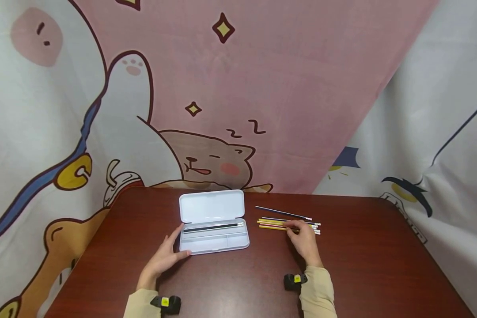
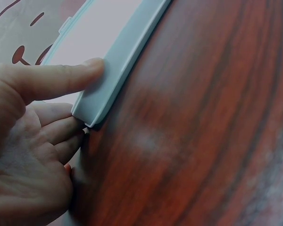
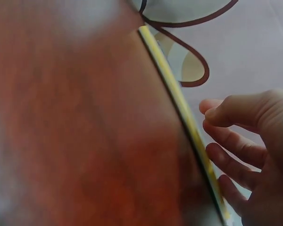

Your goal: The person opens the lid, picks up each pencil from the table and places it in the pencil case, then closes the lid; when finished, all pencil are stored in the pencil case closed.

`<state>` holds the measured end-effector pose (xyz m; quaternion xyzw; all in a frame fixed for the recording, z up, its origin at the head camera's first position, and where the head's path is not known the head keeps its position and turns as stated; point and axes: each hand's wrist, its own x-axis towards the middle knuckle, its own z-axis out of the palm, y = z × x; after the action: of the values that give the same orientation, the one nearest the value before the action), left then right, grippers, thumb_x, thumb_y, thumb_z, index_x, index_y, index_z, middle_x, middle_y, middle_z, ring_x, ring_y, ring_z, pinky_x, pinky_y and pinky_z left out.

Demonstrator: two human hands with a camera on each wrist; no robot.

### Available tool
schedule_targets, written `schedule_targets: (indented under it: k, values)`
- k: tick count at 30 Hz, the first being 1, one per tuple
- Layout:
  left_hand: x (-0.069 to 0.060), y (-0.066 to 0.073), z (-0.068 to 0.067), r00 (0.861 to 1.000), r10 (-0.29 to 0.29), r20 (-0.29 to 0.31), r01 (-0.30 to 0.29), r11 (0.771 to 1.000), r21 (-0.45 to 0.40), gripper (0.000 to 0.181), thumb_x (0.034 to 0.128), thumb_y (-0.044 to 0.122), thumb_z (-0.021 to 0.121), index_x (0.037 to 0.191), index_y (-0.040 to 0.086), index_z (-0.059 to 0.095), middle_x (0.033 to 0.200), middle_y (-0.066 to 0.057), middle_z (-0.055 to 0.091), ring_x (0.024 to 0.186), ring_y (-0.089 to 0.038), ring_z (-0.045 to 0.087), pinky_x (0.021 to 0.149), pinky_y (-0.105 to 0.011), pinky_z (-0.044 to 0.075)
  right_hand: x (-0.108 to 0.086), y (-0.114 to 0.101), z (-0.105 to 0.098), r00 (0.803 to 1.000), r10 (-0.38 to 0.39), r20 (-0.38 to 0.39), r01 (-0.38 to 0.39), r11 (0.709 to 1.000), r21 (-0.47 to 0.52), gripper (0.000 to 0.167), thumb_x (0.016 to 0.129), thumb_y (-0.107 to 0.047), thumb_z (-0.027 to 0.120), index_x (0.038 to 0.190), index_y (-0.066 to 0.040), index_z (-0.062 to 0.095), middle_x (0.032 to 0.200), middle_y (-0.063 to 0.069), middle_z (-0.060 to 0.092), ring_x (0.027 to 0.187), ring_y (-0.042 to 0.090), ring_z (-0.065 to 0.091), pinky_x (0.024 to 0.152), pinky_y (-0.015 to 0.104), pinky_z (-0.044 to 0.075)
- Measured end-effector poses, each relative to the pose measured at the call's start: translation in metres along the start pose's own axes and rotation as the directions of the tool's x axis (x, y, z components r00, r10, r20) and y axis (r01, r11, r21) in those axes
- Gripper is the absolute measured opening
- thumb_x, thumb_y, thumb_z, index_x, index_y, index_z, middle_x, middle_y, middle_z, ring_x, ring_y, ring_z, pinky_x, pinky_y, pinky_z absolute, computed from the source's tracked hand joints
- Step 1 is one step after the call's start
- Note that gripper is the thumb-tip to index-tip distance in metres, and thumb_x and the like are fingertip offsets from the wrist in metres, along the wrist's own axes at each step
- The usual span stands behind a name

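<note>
A white pencil case (image 1: 212, 252) lies with its lid (image 1: 212, 206) raised. Dark pencils (image 1: 212, 228) with pale ends lie in its back compartment. My left hand (image 1: 164, 256) holds the case's left end; in the left wrist view the thumb (image 2: 80, 77) presses the front wall and the other fingers are at the end wall. Over a group of yellow and dark pencils (image 1: 268, 224) right of the case is my right hand (image 1: 304, 243). In the right wrist view its thumb and index tips come close together beside a yellow pencil (image 3: 179, 103), with nothing visible between them.
A single dark pencil (image 1: 280, 212) lies slantwise behind the group. The brown table (image 1: 361, 256) ends at a cartoon-printed cloth (image 1: 302, 88) hanging behind it. Each wrist wears a black camera.
</note>
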<state>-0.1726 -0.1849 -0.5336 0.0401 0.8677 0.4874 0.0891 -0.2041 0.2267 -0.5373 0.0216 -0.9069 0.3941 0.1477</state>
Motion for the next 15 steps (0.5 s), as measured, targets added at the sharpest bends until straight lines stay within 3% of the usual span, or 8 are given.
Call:
schedule_targets:
  k: [8, 15]
  values:
    - [0.0004, -0.0002, -0.0002, 1.0, 0.004, 0.003, -0.004, 1.0, -0.008, 0.089, 0.08, 0.012, 0.077, 0.152, 0.005, 0.026, 0.154, -0.027, 0.022, 0.14, -0.052, 0.0, 0.108, -0.066, -0.001, -0.0045, 0.0063, -0.0004, 1.0, -0.006, 0.003, 0.006, 1.0, -0.022, 0.019, 0.078, 0.005, 0.071, 0.095, -0.003, 0.074, 0.098, 0.013, 0.07, 0.096, 0.033, 0.064, 0.085, 0.049, 0.046]
    - [-0.0003, 0.0005, -0.0007, 1.0, 0.008, 0.004, -0.008, 1.0, -0.014, 0.089, 0.0801, 0.012, 0.077, 0.152, 0.005, 0.025, 0.154, -0.026, 0.021, 0.139, -0.053, -0.001, 0.108, -0.067, -0.001, -0.008, 0.0068, 0.0012, 0.999, 0.032, 0.028, -0.032, 0.999, -0.005, 0.021, 0.078, 0.005, 0.071, 0.097, -0.003, 0.074, 0.099, 0.014, 0.07, 0.099, 0.035, 0.063, 0.092, 0.056, 0.032]
